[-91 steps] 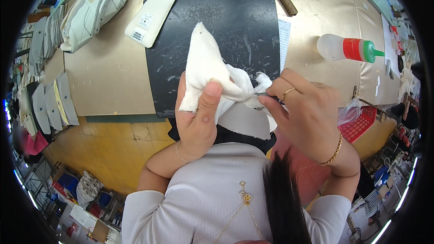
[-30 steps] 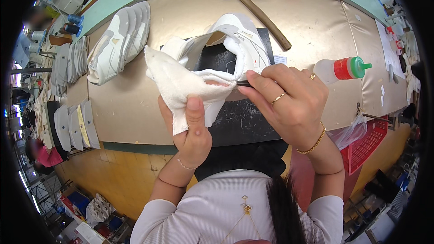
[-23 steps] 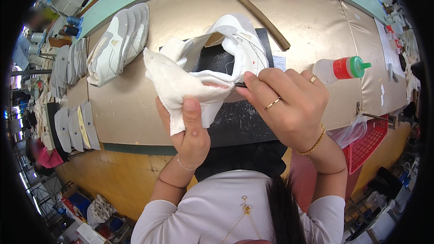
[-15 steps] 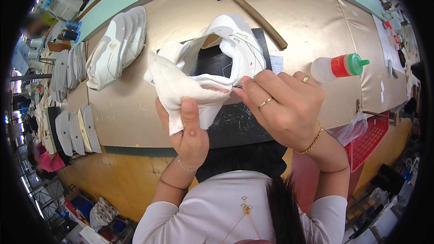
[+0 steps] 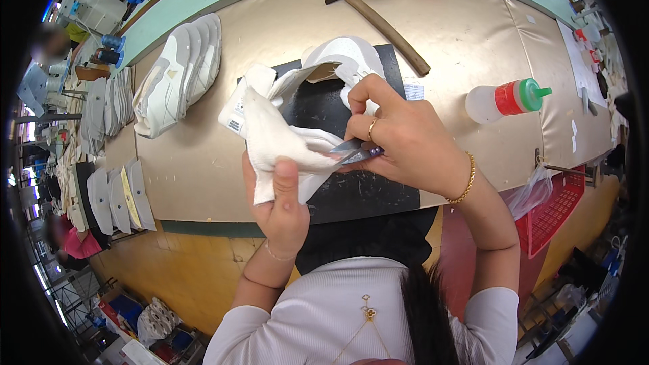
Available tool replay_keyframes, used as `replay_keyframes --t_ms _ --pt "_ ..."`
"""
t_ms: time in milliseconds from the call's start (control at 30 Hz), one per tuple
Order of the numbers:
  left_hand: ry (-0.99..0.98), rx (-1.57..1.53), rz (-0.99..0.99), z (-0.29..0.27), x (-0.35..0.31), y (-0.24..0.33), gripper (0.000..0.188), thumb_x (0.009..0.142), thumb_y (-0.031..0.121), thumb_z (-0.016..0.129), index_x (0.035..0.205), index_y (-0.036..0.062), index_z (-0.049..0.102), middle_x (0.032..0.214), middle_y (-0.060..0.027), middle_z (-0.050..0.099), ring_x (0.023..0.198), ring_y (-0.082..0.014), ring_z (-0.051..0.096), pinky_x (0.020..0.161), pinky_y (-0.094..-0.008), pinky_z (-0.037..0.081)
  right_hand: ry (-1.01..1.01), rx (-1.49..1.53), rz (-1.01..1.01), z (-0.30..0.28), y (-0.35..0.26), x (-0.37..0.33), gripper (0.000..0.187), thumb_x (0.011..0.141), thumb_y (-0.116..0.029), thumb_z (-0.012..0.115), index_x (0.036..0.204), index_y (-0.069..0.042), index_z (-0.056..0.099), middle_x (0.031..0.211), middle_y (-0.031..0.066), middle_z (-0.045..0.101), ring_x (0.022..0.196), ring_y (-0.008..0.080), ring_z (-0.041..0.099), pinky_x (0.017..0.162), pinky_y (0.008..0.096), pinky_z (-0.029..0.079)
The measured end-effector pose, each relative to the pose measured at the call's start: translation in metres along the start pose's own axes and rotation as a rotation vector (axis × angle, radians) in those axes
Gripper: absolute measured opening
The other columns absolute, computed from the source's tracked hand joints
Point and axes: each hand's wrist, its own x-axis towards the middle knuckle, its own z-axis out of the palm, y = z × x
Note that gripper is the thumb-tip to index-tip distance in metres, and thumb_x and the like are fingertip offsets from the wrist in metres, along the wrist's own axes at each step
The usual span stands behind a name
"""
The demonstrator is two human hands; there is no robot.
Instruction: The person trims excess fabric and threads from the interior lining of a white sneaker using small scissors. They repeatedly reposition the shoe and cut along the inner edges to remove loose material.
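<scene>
A white shoe upper [image 5: 262,118] with soft cream lining is lifted above a black board [image 5: 341,196] on the table. My left hand [image 5: 284,213] grips the near end of the upper, thumb on the lining and fingers behind. In my right hand [image 5: 412,138] is a pair of small thread snips [image 5: 353,151], its blades against the lining's edge just right of my left thumb. Whether the blades are parted is hard to make out. My right fingers partly cover the upper's right side, and its far end rests over the board.
At left stands a row of nested white uppers [image 5: 179,74], with flat grey panels [image 5: 118,199] by the table edge. A wooden-handled hammer [image 5: 389,27] lies beyond the board. To the right are a green-capped squeeze bottle [image 5: 493,103] and a red basket [image 5: 554,213].
My right hand was pinching at the lining's edge; now it has turned and the snips' blades show there. The upper has shifted slightly in my left hand, which keeps its hold.
</scene>
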Motion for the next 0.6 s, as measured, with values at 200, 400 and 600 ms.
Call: replay_keyframes --t_ms 200,400,600 --pt "-0.035 -0.264 -0.203 -0.021 0.018 0.003 0.053 0.104 0.025 0.053 0.143 -0.0060 0.037 0.131 -0.0171 0.054 0.113 -0.0238 0.060 0.097 -0.0373 0.050 0.032 0.142 -0.049 0.013 0.016 -0.011 0.031 0.076 -0.030 0.083 0.079 -0.009 0.060 0.099 0.0023 0.051 0.062 0.0195 0.059 0.055 0.0327 0.048" --pt "0.014 -0.225 -0.207 -0.016 0.016 -0.002 0.056 0.101 0.023 0.059 0.144 -0.0044 0.034 0.129 -0.0144 0.054 0.119 -0.0220 0.055 0.100 -0.0366 0.047 0.036 0.258 0.048 0.005 0.013 -0.007 0.028 0.076 -0.024 0.084 0.082 -0.006 0.063 0.101 0.0038 0.050 0.068 0.0192 0.061 0.060 0.0318 0.050" --pt "-0.051 -0.104 -0.105 -0.014 0.015 0.015 0.084 0.086 0.007 0.075 0.150 0.0024 0.021 0.134 -0.0115 0.047 0.120 -0.0202 0.053 0.101 -0.0340 0.047 -0.052 0.385 0.081 0.003 0.010 -0.002 0.024 0.074 -0.012 0.084 0.091 -0.004 0.068 0.107 0.0060 0.049 0.080 0.0186 0.060 0.070 0.0307 0.051"
